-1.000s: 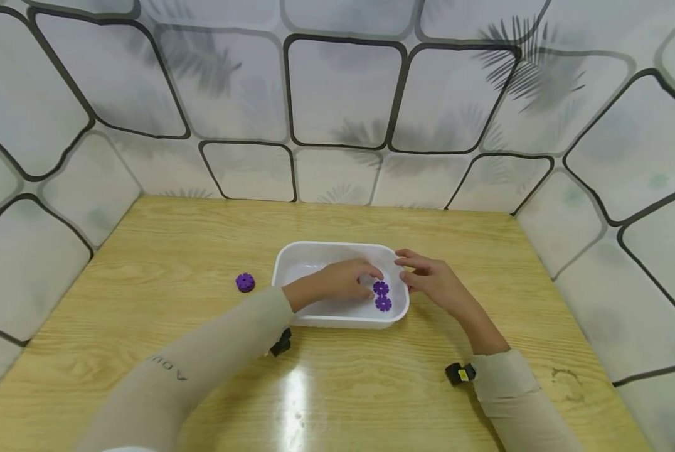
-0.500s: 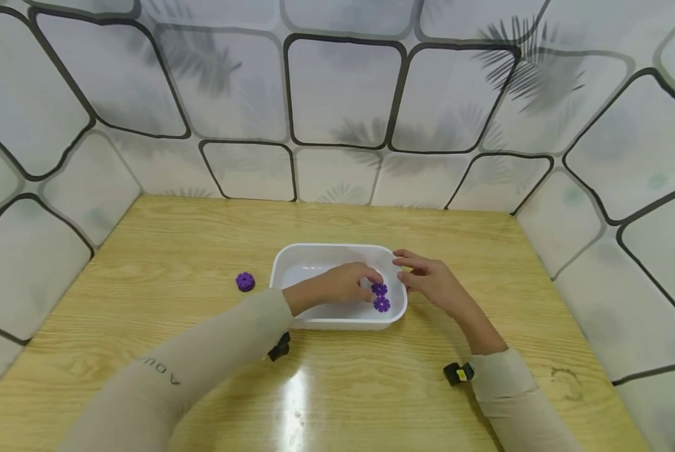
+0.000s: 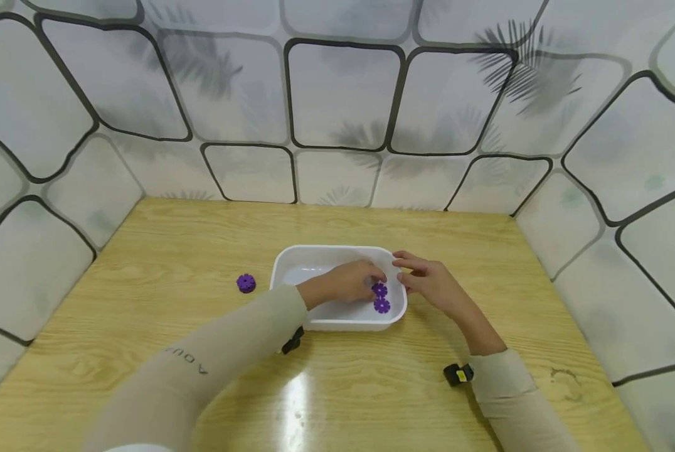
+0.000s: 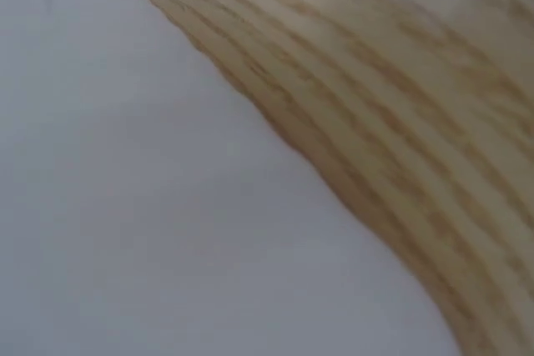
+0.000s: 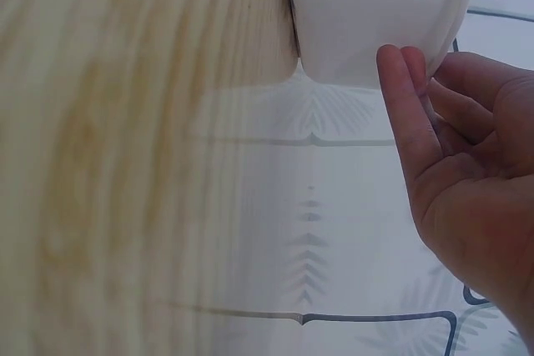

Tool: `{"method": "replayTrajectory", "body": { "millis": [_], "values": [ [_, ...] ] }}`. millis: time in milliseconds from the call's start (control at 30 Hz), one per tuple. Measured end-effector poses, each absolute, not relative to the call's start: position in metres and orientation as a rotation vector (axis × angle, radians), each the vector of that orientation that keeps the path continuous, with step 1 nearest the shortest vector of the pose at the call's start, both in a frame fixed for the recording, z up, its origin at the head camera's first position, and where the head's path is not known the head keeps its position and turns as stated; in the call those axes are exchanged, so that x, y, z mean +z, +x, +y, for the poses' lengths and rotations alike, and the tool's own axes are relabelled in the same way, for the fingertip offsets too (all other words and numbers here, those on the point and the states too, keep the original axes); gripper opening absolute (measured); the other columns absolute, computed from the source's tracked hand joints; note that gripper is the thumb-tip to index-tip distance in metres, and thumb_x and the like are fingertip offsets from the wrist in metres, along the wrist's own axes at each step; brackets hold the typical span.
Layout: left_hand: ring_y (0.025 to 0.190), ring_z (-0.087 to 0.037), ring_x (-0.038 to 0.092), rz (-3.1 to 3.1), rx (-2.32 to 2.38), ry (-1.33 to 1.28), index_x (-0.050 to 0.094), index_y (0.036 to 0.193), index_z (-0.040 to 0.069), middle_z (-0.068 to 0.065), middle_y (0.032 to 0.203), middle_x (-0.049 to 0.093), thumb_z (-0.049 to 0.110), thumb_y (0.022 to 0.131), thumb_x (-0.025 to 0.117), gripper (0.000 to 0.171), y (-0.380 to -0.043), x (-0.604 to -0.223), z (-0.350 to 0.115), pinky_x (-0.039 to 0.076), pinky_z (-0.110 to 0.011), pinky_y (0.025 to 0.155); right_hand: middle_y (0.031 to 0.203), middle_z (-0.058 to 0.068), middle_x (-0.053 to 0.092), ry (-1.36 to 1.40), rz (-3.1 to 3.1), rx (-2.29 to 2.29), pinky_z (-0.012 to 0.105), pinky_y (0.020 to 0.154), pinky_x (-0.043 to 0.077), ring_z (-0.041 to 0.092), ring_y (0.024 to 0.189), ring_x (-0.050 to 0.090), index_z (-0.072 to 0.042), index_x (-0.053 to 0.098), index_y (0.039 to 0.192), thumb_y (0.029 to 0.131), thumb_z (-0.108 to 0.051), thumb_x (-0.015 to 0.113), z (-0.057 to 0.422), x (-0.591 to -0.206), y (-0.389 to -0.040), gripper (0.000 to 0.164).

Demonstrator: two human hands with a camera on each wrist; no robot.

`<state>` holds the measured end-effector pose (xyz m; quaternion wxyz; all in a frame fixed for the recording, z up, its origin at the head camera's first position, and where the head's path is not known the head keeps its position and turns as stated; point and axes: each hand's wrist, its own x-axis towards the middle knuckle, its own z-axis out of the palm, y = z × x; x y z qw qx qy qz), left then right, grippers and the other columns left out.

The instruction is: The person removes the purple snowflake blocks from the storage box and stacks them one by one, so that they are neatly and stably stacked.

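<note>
Inside the white tray (image 3: 315,324) my left hand (image 3: 345,281) reaches toward the right end, finger and thumb curled around the upper purple interlocking disc (image 3: 379,289). Just below it in the head view lies a second purple disc (image 3: 381,306), flower-shaped with a notched edge. At the tray's right end my right hand (image 3: 436,285) holds the rim. Two of its fingers lie against the outer wall in the right wrist view, the others bend toward the rim. The left wrist view shows the tray's wall (image 4: 167,164) and not the hand.
Left of the tray, a purple stack of notched discs (image 3: 246,283) sits on the wood-grain table (image 3: 191,245). A patterned wall covering (image 3: 343,94) rises behind and on both sides. Dark wrist cameras hang under both sleeves.
The tray has shifted slightly left and toward me. My left forearm has moved a little to the right, its fingers staying at the discs. My right hand stays on the rim.
</note>
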<state>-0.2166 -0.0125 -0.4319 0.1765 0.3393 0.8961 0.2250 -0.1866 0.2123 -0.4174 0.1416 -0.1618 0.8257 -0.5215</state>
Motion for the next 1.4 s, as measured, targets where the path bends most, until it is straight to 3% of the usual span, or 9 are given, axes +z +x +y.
{"method": "replayTrajectory", "body": {
  "millis": [300, 733, 1033, 1400],
  "values": [
    [0.116, -0.016, 0.059, 2.528, 0.578, 0.984, 0.068, 0.129, 0.013, -0.003, 0.124, 0.067, 0.023, 0.092, 0.073, 0.039, -0.2201, -0.4313, -0.0121, 0.044, -0.031, 0.108, 0.161, 0.014, 0.036, -0.468, 2.388, -1.494, 0.028, 0.082, 0.060, 0.037, 0.126, 0.059, 0.001, 0.058, 0.139, 0.101, -0.018, 0.062, 0.2114, -0.4187, -0.1881, 0.043],
    [0.096, -0.008, 0.062, 2.552, 0.502, 1.007, 0.068, 0.117, 0.018, 0.005, 0.108, 0.069, 0.030, 0.090, 0.074, 0.030, -0.2218, -0.4299, -0.0083, 0.051, -0.025, 0.087, 0.162, 0.008, 0.037, -0.454, 2.390, -1.486, 0.030, 0.083, 0.060, 0.034, 0.125, 0.060, -0.004, 0.059, 0.140, 0.101, -0.022, 0.062, 0.2143, -0.4170, -0.1857, 0.042],
    [0.106, -0.010, 0.062, 2.559, 0.403, 1.096, 0.067, 0.131, 0.022, 0.004, 0.116, 0.069, 0.032, 0.095, 0.068, 0.037, -0.2212, -0.4330, -0.0098, 0.050, -0.029, 0.095, 0.162, 0.010, 0.037, -0.483, 2.370, -1.498, 0.028, 0.082, 0.060, 0.036, 0.124, 0.061, -0.002, 0.058, 0.140, 0.102, -0.023, 0.062, 0.2149, -0.4190, -0.1871, 0.044],
    [0.108, -0.013, 0.060, 2.505, 0.432, 1.143, 0.065, 0.135, 0.017, -0.001, 0.119, 0.068, 0.028, 0.095, 0.070, 0.041, -0.2202, -0.4298, -0.0116, 0.049, -0.029, 0.097, 0.161, 0.012, 0.038, -0.488, 2.364, -1.504, 0.030, 0.081, 0.061, 0.036, 0.121, 0.062, 0.000, 0.059, 0.138, 0.102, -0.022, 0.062, 0.2158, -0.4201, -0.1883, 0.043]
  ]
}}
